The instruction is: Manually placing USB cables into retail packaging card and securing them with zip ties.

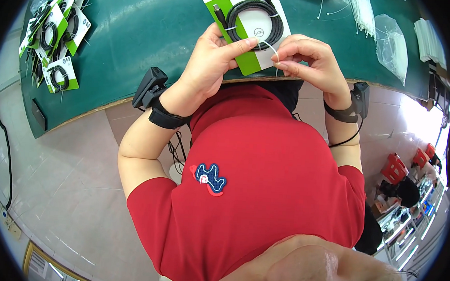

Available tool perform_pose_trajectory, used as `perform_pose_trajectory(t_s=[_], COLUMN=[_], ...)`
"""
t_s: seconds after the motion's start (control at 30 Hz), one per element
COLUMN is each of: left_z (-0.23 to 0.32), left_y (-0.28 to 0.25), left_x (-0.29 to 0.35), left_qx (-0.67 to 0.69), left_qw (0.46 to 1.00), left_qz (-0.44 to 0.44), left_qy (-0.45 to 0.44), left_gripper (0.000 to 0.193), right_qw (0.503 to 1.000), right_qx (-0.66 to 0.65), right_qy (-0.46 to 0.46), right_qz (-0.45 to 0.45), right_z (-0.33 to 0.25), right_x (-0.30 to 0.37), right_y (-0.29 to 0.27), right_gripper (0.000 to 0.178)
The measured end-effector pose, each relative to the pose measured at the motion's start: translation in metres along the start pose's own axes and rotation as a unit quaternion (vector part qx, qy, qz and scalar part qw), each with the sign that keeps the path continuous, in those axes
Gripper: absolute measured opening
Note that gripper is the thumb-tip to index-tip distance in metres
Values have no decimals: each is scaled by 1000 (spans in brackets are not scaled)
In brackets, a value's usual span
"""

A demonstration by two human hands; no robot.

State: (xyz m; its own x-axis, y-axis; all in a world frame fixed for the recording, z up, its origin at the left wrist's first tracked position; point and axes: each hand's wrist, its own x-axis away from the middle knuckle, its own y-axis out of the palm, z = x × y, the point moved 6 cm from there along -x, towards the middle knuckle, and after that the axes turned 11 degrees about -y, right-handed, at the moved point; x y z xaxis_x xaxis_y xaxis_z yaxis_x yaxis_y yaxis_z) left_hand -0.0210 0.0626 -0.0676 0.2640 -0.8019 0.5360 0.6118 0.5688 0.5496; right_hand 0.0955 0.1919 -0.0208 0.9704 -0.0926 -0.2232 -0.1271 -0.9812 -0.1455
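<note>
A green and white packaging card [249, 66] lies at the table's near edge, carrying a coiled black braided cable [278, 30]. White ties hold the coil to the card at its sides. My left hand [211, 61] grips the card's left side, its thumb pressed on the front by the bottom of the coil and its fingers partly hidden. From the bottom of the coil runs a thin white cable tie [271, 48]. My right hand [310, 61] pinches this tie between thumb and fingertips, just right of the card.
The green table [144, 39] holds a pile of carded cables [52, 40] at far left. White cable ties [361, 14] and a clear plastic bag [391, 47] lie at right. A small dark flat object [38, 114] rests near the left corner. Red baskets [395, 169] stand behind at right.
</note>
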Motion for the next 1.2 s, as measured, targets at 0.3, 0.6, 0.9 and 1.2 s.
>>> perform_pose_trajectory(t_s=[0.3,0.6,0.9,1.2], left_z=[-2,-5,-2,-3], left_y=[0,0,2,1], left_x=[-3,-3,-1,0], left_qx=[16,23,22,24], left_qw=[1000,999,999,999], left_qz=[2,-8,-5,1], left_qy=[-17,-30,-25,-24], left_gripper=[40,39,38,38], right_qw=[980,946,938,919], right_qx=[164,260,274,297], right_qy=[-78,-142,-160,-216], right_qz=[85,133,143,146], right_z=[-1,-10,-11,-16], right_x=[-2,-6,-6,-6], right_y=[-5,3,4,10], right_gripper=[9,11,12,13])
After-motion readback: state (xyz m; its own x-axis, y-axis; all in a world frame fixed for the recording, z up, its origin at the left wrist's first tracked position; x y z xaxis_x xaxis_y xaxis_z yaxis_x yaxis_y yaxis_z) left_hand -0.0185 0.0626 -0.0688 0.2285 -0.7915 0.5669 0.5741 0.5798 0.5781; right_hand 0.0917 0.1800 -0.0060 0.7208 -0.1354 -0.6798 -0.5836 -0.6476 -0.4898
